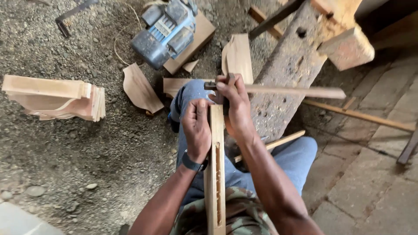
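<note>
While I sit with my knees apart in blue jeans, a long wooden slat [216,174] runs up from my lap between my two hands, a narrow slot cut along its lower half. My left hand [197,129] lies against the slat's left edge, fingers curled and thumb pressed to the wood, a dark watch [192,164] on the wrist. My right hand [235,109] sits just to the right of the slat's upper end and is closed around a wooden marking gauge [278,90], whose thin stem reaches out to the right, crossing in front of the heavy beam [287,74]. The gauge's dark head meets the top of the slat right at my fingertips, so both hands grip close together there, touching the wood on either side.

Under my right forearm a thin stick [278,142] lies slanting across my thigh. Beyond my knees, several curved wooden offcuts [140,89] rest on the gravel floor, and well off to the left a stack of shaped boards [56,98] lies on its side. Farther out, a blue electric motor [167,32] sits on a flat piece of wood. To the right, the rough pitted beam slants away upward, with paving slabs [374,182] beside it and a long thin batten [361,115] across them.
</note>
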